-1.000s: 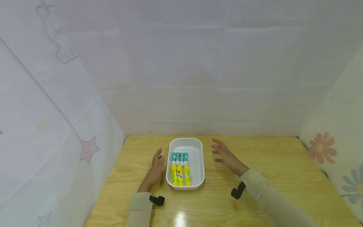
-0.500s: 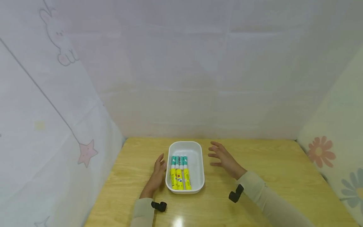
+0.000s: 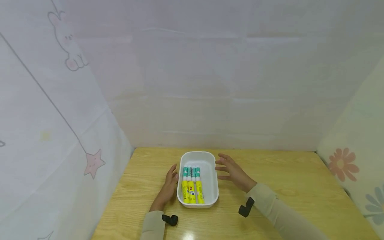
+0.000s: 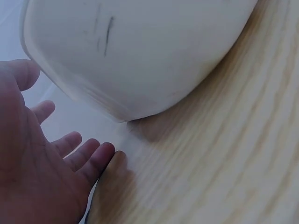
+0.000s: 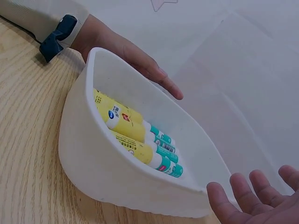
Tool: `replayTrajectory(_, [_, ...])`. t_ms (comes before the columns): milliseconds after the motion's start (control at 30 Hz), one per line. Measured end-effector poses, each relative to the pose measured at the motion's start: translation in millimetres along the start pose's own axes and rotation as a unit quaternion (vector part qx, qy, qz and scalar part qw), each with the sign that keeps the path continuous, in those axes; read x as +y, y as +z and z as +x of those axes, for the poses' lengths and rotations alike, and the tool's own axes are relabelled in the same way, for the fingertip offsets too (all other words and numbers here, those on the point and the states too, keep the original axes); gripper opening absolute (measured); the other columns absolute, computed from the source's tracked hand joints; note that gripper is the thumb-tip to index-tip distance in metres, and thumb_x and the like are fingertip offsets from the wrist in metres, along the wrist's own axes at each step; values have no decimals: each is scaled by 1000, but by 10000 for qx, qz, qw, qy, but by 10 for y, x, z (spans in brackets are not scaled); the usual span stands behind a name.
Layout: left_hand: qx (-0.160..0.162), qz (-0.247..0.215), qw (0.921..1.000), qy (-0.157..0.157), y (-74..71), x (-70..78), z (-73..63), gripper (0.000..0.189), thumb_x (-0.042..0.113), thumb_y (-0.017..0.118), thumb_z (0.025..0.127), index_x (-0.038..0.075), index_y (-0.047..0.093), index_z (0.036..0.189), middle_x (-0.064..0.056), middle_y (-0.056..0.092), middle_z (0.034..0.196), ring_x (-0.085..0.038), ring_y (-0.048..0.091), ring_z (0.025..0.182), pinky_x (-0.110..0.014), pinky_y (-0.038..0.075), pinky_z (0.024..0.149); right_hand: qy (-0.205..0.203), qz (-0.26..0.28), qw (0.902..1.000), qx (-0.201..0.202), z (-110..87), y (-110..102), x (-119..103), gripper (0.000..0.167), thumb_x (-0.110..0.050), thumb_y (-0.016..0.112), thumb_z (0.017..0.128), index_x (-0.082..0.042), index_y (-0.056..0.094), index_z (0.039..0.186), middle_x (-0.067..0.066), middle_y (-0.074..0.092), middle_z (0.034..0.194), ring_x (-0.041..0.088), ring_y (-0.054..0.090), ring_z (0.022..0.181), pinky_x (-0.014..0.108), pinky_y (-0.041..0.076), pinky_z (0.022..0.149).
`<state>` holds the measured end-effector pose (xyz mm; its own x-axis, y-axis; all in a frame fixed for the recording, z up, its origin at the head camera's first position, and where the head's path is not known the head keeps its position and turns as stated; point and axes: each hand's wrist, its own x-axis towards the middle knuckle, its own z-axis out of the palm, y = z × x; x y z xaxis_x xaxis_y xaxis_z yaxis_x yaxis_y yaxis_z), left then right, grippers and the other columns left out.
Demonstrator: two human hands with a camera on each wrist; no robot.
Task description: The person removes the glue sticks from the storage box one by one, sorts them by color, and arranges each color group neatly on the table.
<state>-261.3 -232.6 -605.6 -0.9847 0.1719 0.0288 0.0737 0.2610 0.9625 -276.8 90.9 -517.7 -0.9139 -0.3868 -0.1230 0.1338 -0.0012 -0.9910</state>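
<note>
A white plastic tray (image 3: 211, 190) stands on the table between my two hands. Along its left part lie glue sticks in two rows: three yellow ones (image 3: 192, 193) at the near end, several teal-and-white ones (image 3: 193, 173) beyond them. My left hand (image 3: 168, 190) is beside the tray's left wall, fingers loosely extended; in the left wrist view its thumb (image 4: 27, 73) is close to the rim, and contact cannot be told. At the right wall, my right hand (image 3: 235, 171) has its spread fingers (image 5: 243, 191) close to the rim. Neither hand holds anything.
The wooden table (image 3: 270, 200) extends to both sides of the tray. A pale cloth (image 3: 192, 83) with printed figures hangs behind the table and on both sides. Each forearm, in a light sleeve, wears a black wrist device (image 3: 246, 207).
My right hand has moved left, closer to the tray's right wall. My left hand has come slightly nearer to the left wall. The glue sticks keep their places in the tray.
</note>
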Motion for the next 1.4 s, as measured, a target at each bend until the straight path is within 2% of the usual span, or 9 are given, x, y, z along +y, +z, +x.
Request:
replayTrajectory(133, [63, 137, 9999, 19, 6, 4, 34, 56, 44, 35, 105, 38, 11, 156, 1, 12, 161, -32, 22, 143, -62, 19, 111, 86, 5, 9999, -78, 29, 36, -1, 74, -59, 48, 95, -22, 22, 153, 18, 34, 150, 38, 41, 133, 53, 47, 96])
replayTrajectory(300, [53, 270, 9995, 144, 15, -4, 36, 57, 44, 33, 106, 36, 9, 156, -10, 14, 159, -35, 23, 142, -64, 16, 111, 159, -32, 9997, -205, 59, 55, 44, 67, -53, 47, 99, -20, 23, 153, 19, 35, 148, 38, 41, 132, 45, 51, 91])
replayTrajectory(400, [18, 294, 9994, 204, 25, -2, 29, 57, 40, 33, 106, 32, 8, 157, -13, 14, 158, -38, 22, 142, -64, 13, 111, 185, -48, 9995, -245, 60, 59, 53, 62, -49, 45, 101, -21, 24, 152, 19, 35, 148, 37, 42, 132, 46, 50, 93])
replayTrajectory(500, [-7, 410, 9989, 233, 43, 8, 23, 58, 44, 32, 106, 33, 7, 157, -12, 13, 159, -37, 18, 143, -64, 12, 111, 185, -167, 9993, -263, 49, 69, 35, 67, -53, 45, 100, -20, 22, 153, 19, 34, 150, 35, 42, 132, 48, 48, 96])
replayTrajectory(567, [-52, 451, 9987, 247, 55, 80, 9, 59, 44, 32, 106, 31, 7, 157, -11, 11, 160, -38, 14, 144, -65, 11, 111, 196, -240, 9992, -262, 53, 74, 19, 68, -53, 44, 100, -19, 21, 154, 17, 34, 150, 34, 42, 132, 48, 47, 97])
replayTrajectory(733, [-147, 642, 9972, 366, 78, 122, 62, 56, 41, 31, 107, 33, 7, 157, -10, 5, 161, -37, 6, 146, -67, 9, 110, 207, -269, 9990, -278, 92, 108, -27, 67, -49, 43, 102, -15, 22, 155, 15, 36, 149, 34, 42, 133, 48, 45, 100])
replayTrajectory(900, [-198, 804, 9955, 452, 99, 72, 117, 52, 41, 29, 107, 38, 13, 156, -8, 9, 160, -36, 10, 146, -66, 13, 110, 403, -289, 9984, -289, 135, 166, -77, 70, -52, 44, 100, -10, 26, 153, 16, 36, 148, 34, 43, 132, 50, 43, 101])
replayTrajectory(1033, [-248, 899, 9948, 419, 95, 76, 110, 50, 45, 26, 106, 41, 16, 155, -12, 7, 160, -39, 10, 145, -68, 14, 109, 632, -282, 9972, -283, 167, 216, -64, 72, -52, 45, 100, -4, 27, 151, 19, 38, 147, 35, 43, 132, 47, 45, 101])
replayTrajectory(1400, [-161, 912, 9946, 466, 111, 63, 105, 49, 45, 28, 106, 41, 21, 154, -16, 7, 160, -41, 9, 145, -71, 14, 107, 978, -33, 9952, -82, 257, 439, -36, 68, -44, 47, 101, 0, 29, 150, 23, 34, 150, 40, 36, 136, 51, 39, 105])
